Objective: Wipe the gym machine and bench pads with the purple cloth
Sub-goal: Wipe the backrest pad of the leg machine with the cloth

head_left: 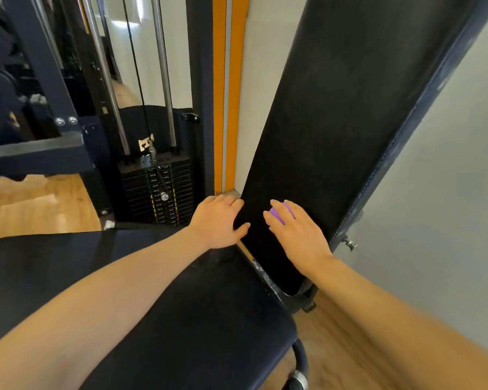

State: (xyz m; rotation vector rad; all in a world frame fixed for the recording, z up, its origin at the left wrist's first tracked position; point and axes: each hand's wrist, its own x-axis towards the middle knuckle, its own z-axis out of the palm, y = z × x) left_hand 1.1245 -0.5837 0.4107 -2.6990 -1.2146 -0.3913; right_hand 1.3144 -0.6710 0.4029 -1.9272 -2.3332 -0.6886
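Lower centre of the frame: the right hand [295, 230] lies flat, fingers nearly straight, on the tall upright back pad of black padded vinyl [330, 114], pressing a small purple cloth [279, 211] against it — only a bunched corner of the cloth shows between the fingers, the rest being hidden under the palm. Just left of it, the left hand [219, 220] grips the near edge of the same pad, thumb on the front face and fingers curled round the side, apparently to brace it.

The cloth looks soft, light and limp, so it would likely crumple or slide out unless held under a spread palm with steady pressure. The vinyl appears smooth and slightly yielding — probably firm enough to wipe in long strokes.

Bottom centre and left, the flat black vinyl seat pad [197, 319] lies below the hands. Centre left stands a black weight stack with coloured number labels [158, 192], beside an orange wall stripe [219, 94].
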